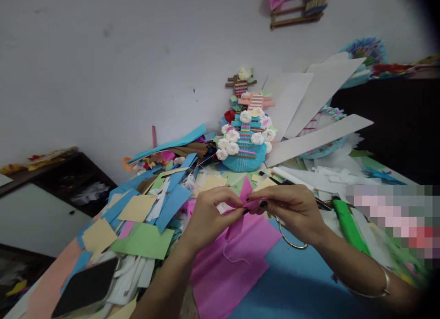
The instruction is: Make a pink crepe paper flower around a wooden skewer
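Both my hands meet in the middle of the head view, pinching a small piece of folded pink crepe paper (245, 189). My left hand (215, 213) has its thumb and forefinger closed on the paper's near side. Opposite it, my right hand (292, 206) squeezes the paper between thumb and fingertips. Fingertips hide the exact fold at the centre. Below them lies a larger pink crepe sheet (230, 273) on a blue sheet (292, 287). A white thread (237, 260) trails over the pink sheet. Partly under my right hand, a gold metal loop (294, 243) shows, perhaps a scissor handle.
Paper scraps (142, 241) and a dark phone (87, 284) cover the left side. At the back stands a blue paper guitar shape (244, 154) with white paper flowers. White board strips (319, 138) lean behind; a green-handled tool (350, 227) lies at right.
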`<move>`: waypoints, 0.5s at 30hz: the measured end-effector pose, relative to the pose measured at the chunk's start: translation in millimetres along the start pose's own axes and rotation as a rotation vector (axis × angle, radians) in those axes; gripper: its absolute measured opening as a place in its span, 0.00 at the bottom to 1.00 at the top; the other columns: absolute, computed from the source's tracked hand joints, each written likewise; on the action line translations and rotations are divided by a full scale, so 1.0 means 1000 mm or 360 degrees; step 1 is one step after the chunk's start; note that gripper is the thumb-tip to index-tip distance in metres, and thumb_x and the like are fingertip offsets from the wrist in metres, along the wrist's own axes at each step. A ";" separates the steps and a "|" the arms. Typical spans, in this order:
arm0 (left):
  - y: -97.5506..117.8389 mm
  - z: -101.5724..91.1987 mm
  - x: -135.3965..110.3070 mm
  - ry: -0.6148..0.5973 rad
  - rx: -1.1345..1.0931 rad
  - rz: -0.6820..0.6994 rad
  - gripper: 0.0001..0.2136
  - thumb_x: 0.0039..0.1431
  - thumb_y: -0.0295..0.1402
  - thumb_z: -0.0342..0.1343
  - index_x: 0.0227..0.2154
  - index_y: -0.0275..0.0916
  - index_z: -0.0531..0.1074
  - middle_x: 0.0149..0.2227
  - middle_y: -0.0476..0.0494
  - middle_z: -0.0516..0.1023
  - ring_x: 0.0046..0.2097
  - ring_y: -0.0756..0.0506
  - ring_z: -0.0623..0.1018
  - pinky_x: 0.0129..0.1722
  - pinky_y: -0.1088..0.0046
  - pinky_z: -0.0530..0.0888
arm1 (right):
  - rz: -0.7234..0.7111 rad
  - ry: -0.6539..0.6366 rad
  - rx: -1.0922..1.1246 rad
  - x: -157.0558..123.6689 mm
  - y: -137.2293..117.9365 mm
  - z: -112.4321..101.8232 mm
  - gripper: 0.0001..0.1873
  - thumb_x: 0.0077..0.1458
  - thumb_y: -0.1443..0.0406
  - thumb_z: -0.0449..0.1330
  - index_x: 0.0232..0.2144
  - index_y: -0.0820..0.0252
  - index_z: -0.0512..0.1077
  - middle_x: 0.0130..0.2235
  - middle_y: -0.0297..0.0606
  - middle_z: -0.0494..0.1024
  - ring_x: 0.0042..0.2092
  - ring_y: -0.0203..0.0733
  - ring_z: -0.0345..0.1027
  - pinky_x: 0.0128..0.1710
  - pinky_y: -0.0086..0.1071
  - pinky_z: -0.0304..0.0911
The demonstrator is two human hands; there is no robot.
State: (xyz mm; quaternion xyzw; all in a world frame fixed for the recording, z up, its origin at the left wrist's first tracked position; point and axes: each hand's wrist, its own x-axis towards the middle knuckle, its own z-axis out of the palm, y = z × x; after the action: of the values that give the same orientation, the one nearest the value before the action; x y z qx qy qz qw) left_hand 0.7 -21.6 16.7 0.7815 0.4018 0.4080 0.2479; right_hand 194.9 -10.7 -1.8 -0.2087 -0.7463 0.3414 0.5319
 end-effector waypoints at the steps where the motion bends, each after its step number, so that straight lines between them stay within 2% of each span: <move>1: 0.001 0.001 0.000 0.0001 0.0012 -0.0009 0.03 0.51 0.26 0.60 0.25 0.37 0.75 0.28 0.46 0.79 0.32 0.48 0.76 0.35 0.73 0.70 | -0.0002 0.0035 -0.0008 -0.001 0.001 0.001 0.13 0.56 0.71 0.56 0.40 0.57 0.78 0.31 0.39 0.81 0.30 0.37 0.75 0.29 0.28 0.71; 5: 0.001 0.002 0.001 0.0052 0.0065 -0.0055 0.04 0.51 0.24 0.59 0.23 0.37 0.74 0.27 0.47 0.78 0.31 0.49 0.75 0.34 0.73 0.70 | -0.0095 0.0047 -0.0111 0.000 0.000 0.004 0.13 0.57 0.71 0.55 0.40 0.58 0.77 0.32 0.39 0.81 0.32 0.37 0.75 0.32 0.29 0.71; 11: -0.002 0.005 0.002 0.0082 0.0092 -0.0021 0.05 0.48 0.22 0.58 0.22 0.37 0.73 0.26 0.48 0.77 0.31 0.49 0.75 0.33 0.74 0.70 | -0.0030 -0.0078 -0.0421 0.005 0.000 0.005 0.07 0.50 0.67 0.64 0.35 0.59 0.77 0.31 0.37 0.80 0.31 0.36 0.73 0.31 0.28 0.69; 15: 0.000 0.008 0.003 0.0072 0.0120 -0.0044 0.07 0.46 0.19 0.57 0.21 0.37 0.71 0.25 0.49 0.76 0.30 0.49 0.74 0.33 0.74 0.69 | -0.0231 -0.0035 -0.0545 0.005 0.007 0.007 0.04 0.54 0.70 0.61 0.31 0.60 0.76 0.29 0.37 0.79 0.31 0.36 0.73 0.31 0.29 0.68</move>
State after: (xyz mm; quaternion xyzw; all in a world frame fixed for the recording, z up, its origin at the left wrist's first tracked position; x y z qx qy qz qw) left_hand 8.5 -20.1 13.7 0.7752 0.4331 0.4066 0.2147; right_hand 186.2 -4.8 -4.8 -0.2380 -0.8124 0.1722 0.5036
